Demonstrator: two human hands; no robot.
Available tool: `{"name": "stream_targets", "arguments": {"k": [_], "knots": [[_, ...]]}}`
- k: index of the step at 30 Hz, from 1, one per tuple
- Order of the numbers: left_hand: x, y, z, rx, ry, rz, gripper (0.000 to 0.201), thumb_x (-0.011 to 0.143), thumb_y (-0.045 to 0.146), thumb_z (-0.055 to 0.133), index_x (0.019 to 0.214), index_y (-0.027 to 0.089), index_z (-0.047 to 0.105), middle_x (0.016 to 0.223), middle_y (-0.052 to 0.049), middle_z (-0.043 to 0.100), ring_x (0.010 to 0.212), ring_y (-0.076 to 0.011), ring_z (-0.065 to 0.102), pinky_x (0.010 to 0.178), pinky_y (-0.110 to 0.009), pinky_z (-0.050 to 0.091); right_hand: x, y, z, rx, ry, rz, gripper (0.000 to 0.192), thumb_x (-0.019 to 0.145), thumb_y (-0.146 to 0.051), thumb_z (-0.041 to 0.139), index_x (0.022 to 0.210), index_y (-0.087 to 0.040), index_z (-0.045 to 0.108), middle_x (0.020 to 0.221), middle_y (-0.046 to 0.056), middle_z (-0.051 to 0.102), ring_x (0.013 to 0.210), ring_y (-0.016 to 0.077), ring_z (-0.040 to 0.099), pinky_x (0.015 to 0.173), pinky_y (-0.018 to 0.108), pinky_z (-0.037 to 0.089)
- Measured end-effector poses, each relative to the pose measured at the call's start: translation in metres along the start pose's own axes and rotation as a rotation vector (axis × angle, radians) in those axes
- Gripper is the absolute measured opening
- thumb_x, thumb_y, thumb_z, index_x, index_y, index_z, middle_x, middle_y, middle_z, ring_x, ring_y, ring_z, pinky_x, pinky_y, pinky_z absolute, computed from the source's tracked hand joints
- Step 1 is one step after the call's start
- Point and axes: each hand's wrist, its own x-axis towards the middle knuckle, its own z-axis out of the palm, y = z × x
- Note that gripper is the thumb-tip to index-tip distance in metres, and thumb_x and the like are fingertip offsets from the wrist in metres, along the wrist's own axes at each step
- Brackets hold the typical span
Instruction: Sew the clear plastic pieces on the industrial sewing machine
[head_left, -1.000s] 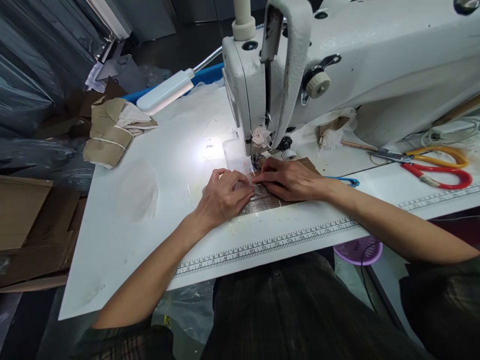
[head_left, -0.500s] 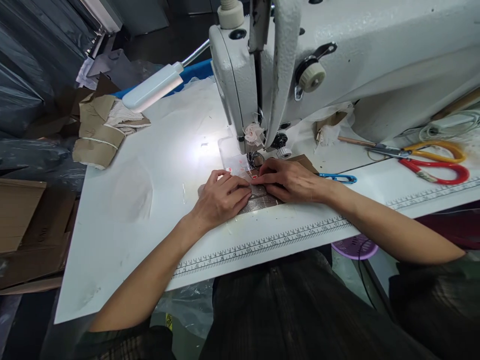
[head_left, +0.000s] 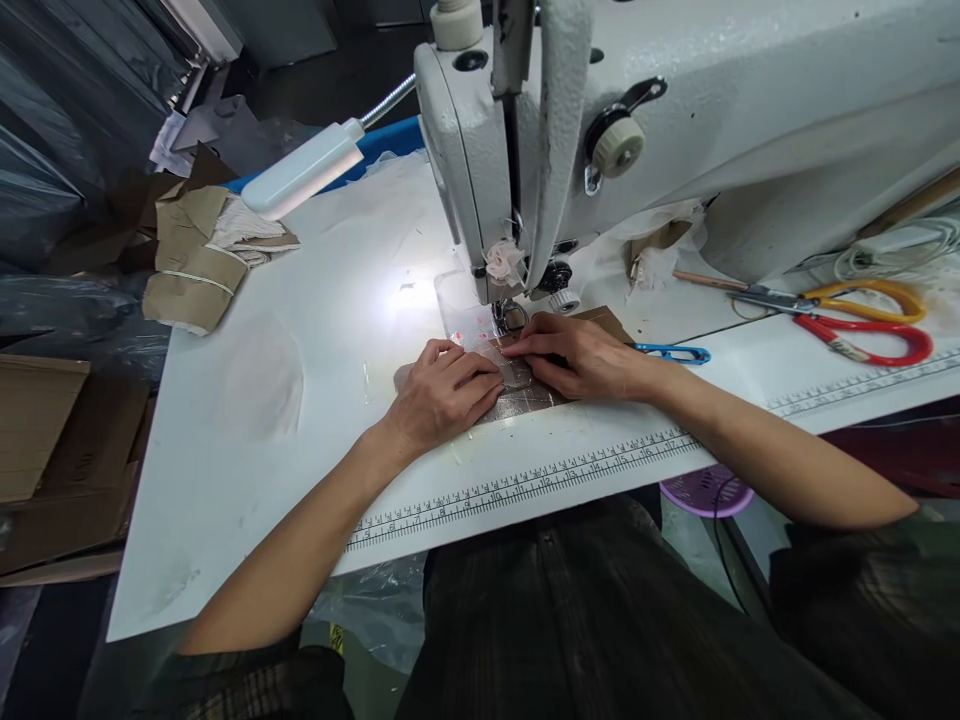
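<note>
Both hands press flat, not gripping: the left hand [head_left: 442, 392] and the right hand [head_left: 581, 357] hold the brown fabric [head_left: 525, 400] on the bench [head_left: 300, 420], just before the presser foot [head_left: 510, 316]. Fingertips this near the foot risk a needle prick, and uneven pressure may skew the fabric.

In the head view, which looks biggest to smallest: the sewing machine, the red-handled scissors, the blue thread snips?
1. sewing machine, by far the largest.
2. red-handled scissors.
3. blue thread snips, partly hidden behind the right hand, so less sure.
</note>
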Motion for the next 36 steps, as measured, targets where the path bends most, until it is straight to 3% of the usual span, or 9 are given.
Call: {"name": "stream_targets", "arguments": {"k": [4,10,18,21,25,31,36], "knots": [[-0.001,0.001,-0.002,0.0,-0.056,-0.019,0.011,0.092,0.02,0.057,0.092,0.021,0.067,0.095,-0.002,0.073,0.078,-0.0149,0.064,0.082,-0.037,0.043,0.0,0.0,-0.002,0.056,0.034,0.033,0.034,0.09,-0.015,0.045,0.117,-0.014,0.067,0.099,0.01,0.064,0.085,0.018,0.061,0.08,0.032,0.052],[0.002,0.003,-0.003,-0.05,-0.075,-0.09,0.013,0.092,0.022,0.055,0.088,0.022,0.068,0.095,0.0,0.073,0.078,-0.0145,0.063,0.082,-0.037,0.041,-0.002,-0.002,-0.003,0.056,-0.016,-0.033,0.033,0.091,-0.016,0.047,0.114,-0.018,0.069,0.108,0.01,0.063,0.096,0.0193,0.06,0.087,0.034,0.05],[0.003,0.005,-0.013,-0.2,-0.068,-0.116,0.015,0.087,0.029,0.059,0.094,0.02,0.069,0.097,-0.002,0.074,0.084,-0.0156,0.067,0.09,-0.04,0.043,-0.002,-0.005,-0.004,-0.138,-0.121,-0.139,0.031,0.093,-0.023,0.048,0.114,-0.022,0.071,0.104,0.011,0.06,0.096,0.0239,0.056,0.084,0.04,0.048],[0.002,0.002,-0.016,-0.193,0.021,-0.204,0.01,0.087,0.025,0.06,0.087,0.02,0.069,0.093,-0.001,0.074,0.082,-0.0153,0.067,0.088,-0.04,0.045,-0.002,-0.007,-0.004,-0.204,-0.14,-0.142,0.03,0.093,-0.022,0.047,0.113,-0.021,0.07,0.101,0.012,0.059,0.095,0.0243,0.054,0.084,0.04,0.047],[0.001,-0.003,-0.013,-0.031,0.156,-0.343,0.011,0.087,0.025,0.06,0.082,0.02,0.068,0.086,-0.003,0.072,0.073,-0.0161,0.063,0.069,-0.035,0.045,-0.004,-0.009,-0.003,-0.234,-0.156,-0.144,0.03,0.093,-0.021,0.046,0.114,-0.02,0.068,0.104,0.012,0.058,0.098,0.025,0.053,0.086,0.041,0.046],[0.0,-0.001,-0.005,0.001,-0.022,-0.232,0.02,0.091,0.025,0.055,0.105,0.017,0.065,0.103,-0.008,0.069,0.08,-0.0177,0.059,0.069,-0.035,0.043,-0.006,-0.012,0.0,-0.241,-0.122,-0.136,0.03,0.092,-0.021,0.047,0.114,-0.02,0.067,0.107,0.013,0.058,0.1,0.026,0.052,0.088,0.042,0.045],[0.0,0.0,-0.005,0.078,-0.083,-0.203,0.024,0.092,0.028,0.052,0.111,0.017,0.064,0.107,-0.009,0.067,0.077,-0.0183,0.054,0.067,-0.035,0.041,-0.005,-0.013,0.001,-0.232,-0.103,-0.127,0.029,0.091,-0.02,0.048,0.111,-0.019,0.068,0.107,0.014,0.058,0.099,0.0267,0.052,0.086,0.043,0.046]]}}
